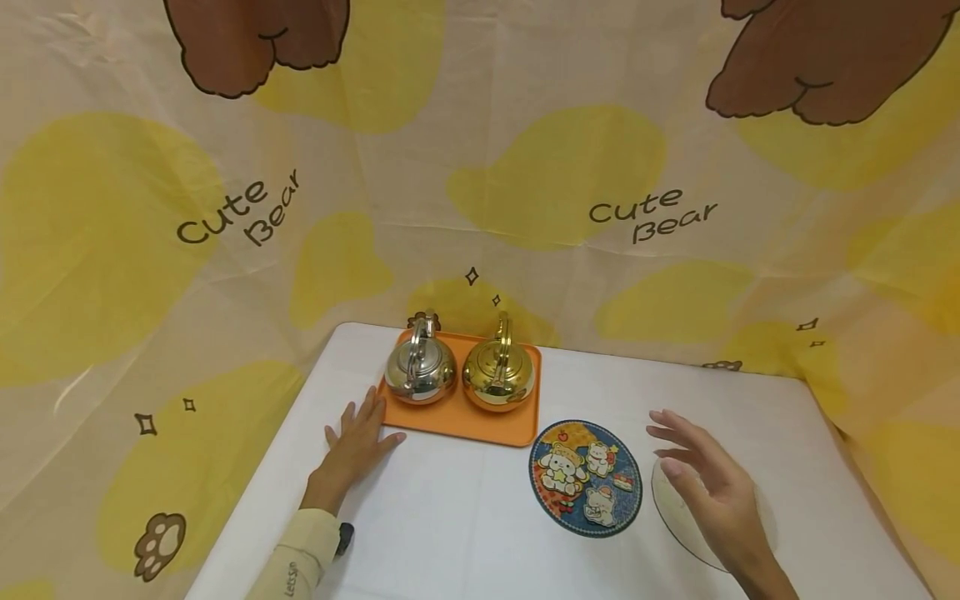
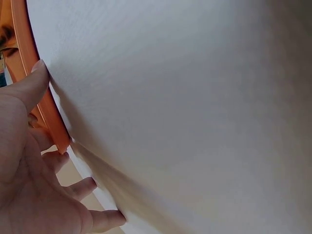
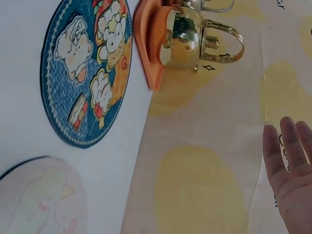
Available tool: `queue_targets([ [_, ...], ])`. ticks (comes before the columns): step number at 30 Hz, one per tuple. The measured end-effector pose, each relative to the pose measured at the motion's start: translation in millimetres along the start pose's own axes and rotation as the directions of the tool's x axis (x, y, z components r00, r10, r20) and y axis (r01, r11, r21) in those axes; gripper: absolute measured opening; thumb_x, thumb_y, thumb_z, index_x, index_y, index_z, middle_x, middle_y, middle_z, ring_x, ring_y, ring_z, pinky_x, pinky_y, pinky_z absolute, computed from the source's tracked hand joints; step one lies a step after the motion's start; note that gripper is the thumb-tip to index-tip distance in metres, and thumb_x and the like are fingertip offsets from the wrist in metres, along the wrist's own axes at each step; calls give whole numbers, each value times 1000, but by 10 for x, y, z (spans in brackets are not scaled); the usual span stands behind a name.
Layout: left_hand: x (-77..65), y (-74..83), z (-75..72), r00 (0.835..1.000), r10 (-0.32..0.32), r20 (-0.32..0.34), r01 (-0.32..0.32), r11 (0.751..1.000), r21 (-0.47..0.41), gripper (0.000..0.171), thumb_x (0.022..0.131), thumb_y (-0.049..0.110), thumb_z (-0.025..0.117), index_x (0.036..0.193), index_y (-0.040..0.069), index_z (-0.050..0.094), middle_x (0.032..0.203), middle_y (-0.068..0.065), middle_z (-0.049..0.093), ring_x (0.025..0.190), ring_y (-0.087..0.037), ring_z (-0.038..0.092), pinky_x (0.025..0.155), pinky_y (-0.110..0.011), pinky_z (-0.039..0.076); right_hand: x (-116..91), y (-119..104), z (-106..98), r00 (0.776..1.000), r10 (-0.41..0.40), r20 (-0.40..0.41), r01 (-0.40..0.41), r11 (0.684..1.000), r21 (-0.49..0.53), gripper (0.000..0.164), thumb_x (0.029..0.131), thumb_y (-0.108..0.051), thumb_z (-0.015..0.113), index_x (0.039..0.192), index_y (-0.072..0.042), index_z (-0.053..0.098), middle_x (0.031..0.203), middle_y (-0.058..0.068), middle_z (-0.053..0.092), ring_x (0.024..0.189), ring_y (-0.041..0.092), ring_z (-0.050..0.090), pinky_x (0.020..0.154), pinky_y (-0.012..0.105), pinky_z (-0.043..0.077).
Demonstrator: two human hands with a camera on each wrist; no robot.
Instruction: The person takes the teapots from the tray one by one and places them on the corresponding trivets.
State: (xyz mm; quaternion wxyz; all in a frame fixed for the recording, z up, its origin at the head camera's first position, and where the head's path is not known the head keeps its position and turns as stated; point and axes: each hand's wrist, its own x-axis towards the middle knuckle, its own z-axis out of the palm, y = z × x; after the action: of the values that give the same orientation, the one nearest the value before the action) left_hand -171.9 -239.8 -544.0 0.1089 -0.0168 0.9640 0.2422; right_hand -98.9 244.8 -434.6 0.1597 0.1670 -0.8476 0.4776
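Observation:
An orange tray [image 1: 450, 423] at the back left of the white table bears a silver kettle [image 1: 422, 383] and a gold kettle [image 1: 501, 385], side by side with handles upright. My left hand [image 1: 356, 446] rests at the tray's front left corner, fingers spread. In the left wrist view its thumb [image 2: 31, 87] touches the tray's rim. My right hand [image 1: 712, 492] hovers over a pale round mat [image 1: 678, 518], partly hiding it, and holds nothing; its fingers are extended. Left of it lies a dark blue round mat [image 1: 583, 483] with cartoon animals.
White cloth covers the table [image 1: 465, 508]. Behind it hangs a cream and yellow bear-print curtain [image 1: 525, 183], which also runs along both sides. The tray stands close to the table's back edge.

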Motion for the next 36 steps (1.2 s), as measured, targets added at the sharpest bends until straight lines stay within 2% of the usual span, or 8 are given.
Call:
queue_targets([
  [3,-3,10,-4,1000,4,-2,-4,1000,-1,86,105,44,64,167,0,24,178,-19,1,158,-60,1,113,-87,-5,33,25,61,1000,-26,0,26,999,29,62,99,10,63,156,-13,52,150,7,62,127,3,64,100,12,51],
  [12,6,2,-7,1000,12,-6,-12,1000,4,86,105,44,63,167,-1,23,178,-20,1,157,-61,1,112,-89,-4,79,21,304,998,-56,-10,57,990,128,57,99,9,60,154,-10,55,148,7,63,126,4,65,99,14,53],
  [18,-18,11,-19,1000,13,-10,-13,1000,-2,86,105,43,64,167,-1,23,178,-19,1,157,-61,1,112,-89,-4,80,-5,481,999,-32,-11,33,986,162,57,99,7,61,152,-13,57,146,7,64,124,4,65,96,14,55],
  [25,-30,16,-14,1000,7,-9,-7,1000,5,87,105,44,65,167,-1,24,178,-19,1,157,-61,0,112,-89,-3,64,-1,636,1000,9,9,-10,982,190,54,101,3,60,151,-16,58,145,5,65,124,5,66,98,15,54],
  [36,-28,33,-18,1000,10,-13,-10,1000,-4,86,105,44,64,166,-1,24,178,-19,2,158,-60,1,113,-88,-4,89,2,832,1000,2,27,-8,977,215,52,102,0,61,150,-19,59,143,3,67,125,7,64,99,18,53],
])
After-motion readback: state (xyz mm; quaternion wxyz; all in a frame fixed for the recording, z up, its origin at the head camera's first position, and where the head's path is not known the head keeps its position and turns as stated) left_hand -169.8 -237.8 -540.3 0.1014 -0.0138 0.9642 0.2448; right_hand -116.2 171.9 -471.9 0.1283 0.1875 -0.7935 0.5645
